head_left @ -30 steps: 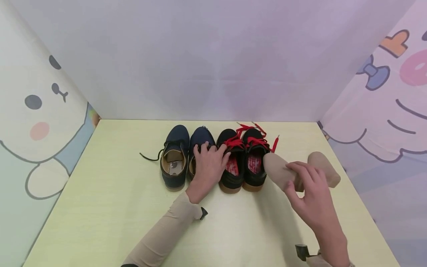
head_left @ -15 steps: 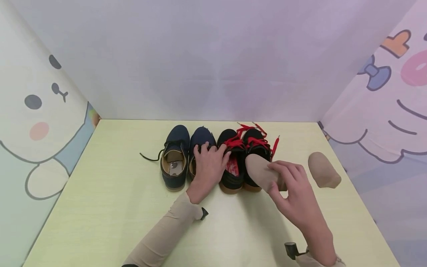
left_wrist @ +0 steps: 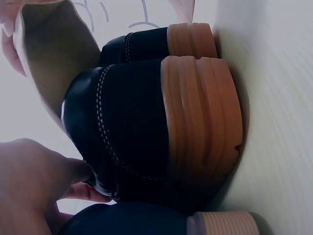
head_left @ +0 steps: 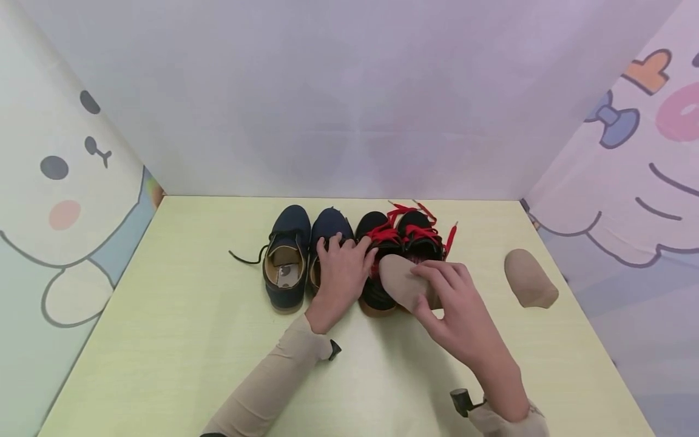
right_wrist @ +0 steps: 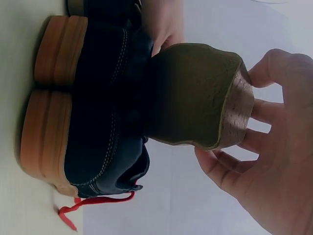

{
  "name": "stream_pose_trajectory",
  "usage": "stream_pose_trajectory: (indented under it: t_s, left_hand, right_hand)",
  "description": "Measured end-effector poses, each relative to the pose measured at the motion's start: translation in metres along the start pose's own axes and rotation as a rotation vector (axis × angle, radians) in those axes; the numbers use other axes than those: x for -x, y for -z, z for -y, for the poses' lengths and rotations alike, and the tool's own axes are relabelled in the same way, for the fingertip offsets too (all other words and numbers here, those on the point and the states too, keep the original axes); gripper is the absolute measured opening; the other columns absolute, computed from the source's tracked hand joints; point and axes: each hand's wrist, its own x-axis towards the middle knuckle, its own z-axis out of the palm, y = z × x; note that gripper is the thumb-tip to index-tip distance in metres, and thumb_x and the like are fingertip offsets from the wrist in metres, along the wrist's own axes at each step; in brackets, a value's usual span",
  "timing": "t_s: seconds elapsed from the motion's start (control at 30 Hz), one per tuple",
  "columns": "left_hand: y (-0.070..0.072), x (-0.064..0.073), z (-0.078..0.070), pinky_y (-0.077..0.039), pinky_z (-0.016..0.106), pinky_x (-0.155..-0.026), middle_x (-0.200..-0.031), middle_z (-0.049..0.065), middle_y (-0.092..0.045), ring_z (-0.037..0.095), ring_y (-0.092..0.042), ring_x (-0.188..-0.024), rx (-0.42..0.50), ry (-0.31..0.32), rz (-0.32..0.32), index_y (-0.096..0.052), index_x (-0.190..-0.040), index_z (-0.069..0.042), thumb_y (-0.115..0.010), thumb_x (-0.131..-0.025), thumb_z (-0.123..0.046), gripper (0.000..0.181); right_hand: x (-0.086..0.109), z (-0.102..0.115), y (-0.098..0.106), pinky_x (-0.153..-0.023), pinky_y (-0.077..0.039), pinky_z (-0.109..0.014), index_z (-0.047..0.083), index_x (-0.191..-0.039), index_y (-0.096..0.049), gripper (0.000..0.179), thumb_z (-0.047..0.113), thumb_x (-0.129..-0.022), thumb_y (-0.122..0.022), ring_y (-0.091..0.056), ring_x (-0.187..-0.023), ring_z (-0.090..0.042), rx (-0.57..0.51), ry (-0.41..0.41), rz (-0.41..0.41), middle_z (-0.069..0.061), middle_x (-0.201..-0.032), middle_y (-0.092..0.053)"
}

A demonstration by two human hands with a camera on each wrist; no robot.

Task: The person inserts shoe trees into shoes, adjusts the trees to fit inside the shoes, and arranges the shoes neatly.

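Observation:
In the head view my right hand (head_left: 459, 318) pinches a beige moulded shoe insert (head_left: 401, 279) by its squared end, thumb on one side and fingers on the other. Its rounded toe hangs over the left black shoe (head_left: 377, 298) and hides part of its opening. The right wrist view shows the insert (right_wrist: 193, 93) hollow, close above the black heels. My left hand (head_left: 341, 273) lies over the navy shoe beside it, thumb and forefinger pinching the near collar of the left black shoe. The right black shoe (head_left: 419, 247), with red laces, is partly covered by the insert and right hand.
A second beige insert (head_left: 528, 279) lies on the pale table (head_left: 164, 340) at the right. Two navy shoes, the left one (head_left: 286, 296) with a loose dark lace, stand beside the black pair. Red laces (head_left: 452, 235) trail behind and right of the black shoes.
My right hand has carried the insert leftward from beside the black shoes to over the left black one. The left hand and the second insert have stayed put.

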Motion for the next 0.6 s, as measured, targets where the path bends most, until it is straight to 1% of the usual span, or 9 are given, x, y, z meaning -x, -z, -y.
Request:
stream_pose_trajectory:
  t_s: [0.2,0.37,0.47,0.6]
  left_hand:
    - [0.001,0.001,0.001,-0.044,0.067,-0.108,-0.108,0.007,-0.08,0.038,-0.064,-0.126,0.0,0.008,0.014,-0.07,-0.124,-0.027,-0.051,-0.108,-0.047,0.031]
    - [0.0,0.001,0.001,-0.044,0.067,-0.108,-0.108,0.006,-0.08,0.038,-0.064,-0.126,0.006,0.0,0.01,-0.07,-0.124,-0.027,-0.052,-0.108,-0.047,0.031]
    - [0.0,0.001,0.001,-0.044,0.067,-0.108,-0.108,0.007,-0.08,0.039,-0.064,-0.126,0.016,-0.006,0.011,-0.071,-0.124,-0.027,-0.052,-0.108,-0.047,0.032]
    - [0.0,0.0,0.002,-0.044,0.068,-0.108,-0.108,0.007,-0.08,0.039,-0.064,-0.125,0.022,-0.005,0.017,-0.071,-0.122,-0.027,-0.052,-0.108,-0.047,0.031]
  right_hand:
    - [-0.009,0.002,-0.006,-0.092,-0.047,-0.039,0.015,-0.128,-0.069,0.035,0.017,-0.093,-0.063,-0.052,-0.115,-0.024,0.024,0.021,0.027,-0.003,-0.132,-0.064]
    - [-0.014,0.004,-0.012,-0.095,-0.049,-0.045,0.013,-0.127,-0.069,0.035,0.019,-0.093,-0.064,-0.053,-0.115,-0.028,0.042,0.044,0.021,-0.007,-0.131,-0.066]
    - [-0.016,0.004,-0.014,-0.097,-0.049,-0.048,0.011,-0.13,-0.068,0.038,0.02,-0.093,-0.064,-0.053,-0.115,-0.03,0.047,0.042,0.012,-0.009,-0.131,-0.066]
    - [-0.018,0.005,-0.016,-0.097,-0.05,-0.048,0.01,-0.136,-0.064,0.044,0.024,-0.094,-0.066,-0.052,-0.115,-0.029,0.035,0.029,0.01,-0.009,-0.133,-0.065]
